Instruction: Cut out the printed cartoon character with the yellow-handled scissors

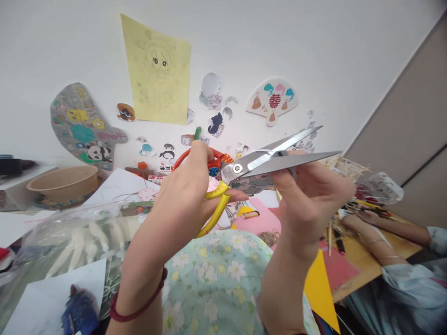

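Note:
In the head view, my left hand (186,188), with a dark red band at the wrist, is wrapped round the red and yellow handles of metal scissors (238,168). The blades point right and stand slightly apart. A green tip (197,133) shows above my left fingers. My right hand (309,190) is closed just under and behind the blades, its thumb beside a grey patterned piece (256,183). The blades partly cover that piece and its grip.
A wall with stickers, a yellow drawing (160,74) and a fan-shaped card (274,98) stands ahead. A brown bowl (63,184) and plastic bag (80,232) lie left. At right, another person's arms (375,237) rest over a wooden table (401,251).

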A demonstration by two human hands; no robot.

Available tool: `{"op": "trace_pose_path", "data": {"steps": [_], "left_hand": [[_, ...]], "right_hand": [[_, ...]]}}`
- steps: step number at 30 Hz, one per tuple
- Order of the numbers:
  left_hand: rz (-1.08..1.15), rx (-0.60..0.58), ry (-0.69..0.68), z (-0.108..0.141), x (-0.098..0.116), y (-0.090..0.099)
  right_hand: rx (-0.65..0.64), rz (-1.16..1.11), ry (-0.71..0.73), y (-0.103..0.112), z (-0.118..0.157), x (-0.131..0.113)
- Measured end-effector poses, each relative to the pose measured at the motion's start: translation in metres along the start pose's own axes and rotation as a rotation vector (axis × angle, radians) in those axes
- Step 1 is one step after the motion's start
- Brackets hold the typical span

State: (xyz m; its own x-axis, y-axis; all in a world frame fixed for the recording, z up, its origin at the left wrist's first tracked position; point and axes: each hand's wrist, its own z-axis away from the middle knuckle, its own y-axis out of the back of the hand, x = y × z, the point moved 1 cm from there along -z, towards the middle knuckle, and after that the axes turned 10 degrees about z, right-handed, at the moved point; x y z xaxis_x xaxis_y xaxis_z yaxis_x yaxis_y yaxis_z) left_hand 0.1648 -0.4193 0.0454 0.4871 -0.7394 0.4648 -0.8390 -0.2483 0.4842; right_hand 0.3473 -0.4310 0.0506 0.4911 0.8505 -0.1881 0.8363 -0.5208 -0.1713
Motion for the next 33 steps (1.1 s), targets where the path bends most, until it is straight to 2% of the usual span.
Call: {"op": "trace_pose_path", "data": {"steps": [5, 14, 20, 33], "left_hand": [[0.001, -0.009, -0.003, 0.000, 0.001, 0.001], [-0.049, -0.014, -0.042, 0.000, 0.001, 0.003], [-0.135, -0.028, -0.021, 0.001, 0.003, 0.003], [-0.198, -0.083, -0.059, 0.002, 0.002, 0.002]], "right_hand": [[0.020, -0.010, -0.002, 0.000, -0.001, -0.002], [-0.038, 0.007, -0.011, 0.006, -0.003, -0.002], [-0.076, -0.012, 0.015, 0.010, -0.005, 0.001], [-0.135, 0.048, -0.015, 0.019, -0.007, -0.007]]}}
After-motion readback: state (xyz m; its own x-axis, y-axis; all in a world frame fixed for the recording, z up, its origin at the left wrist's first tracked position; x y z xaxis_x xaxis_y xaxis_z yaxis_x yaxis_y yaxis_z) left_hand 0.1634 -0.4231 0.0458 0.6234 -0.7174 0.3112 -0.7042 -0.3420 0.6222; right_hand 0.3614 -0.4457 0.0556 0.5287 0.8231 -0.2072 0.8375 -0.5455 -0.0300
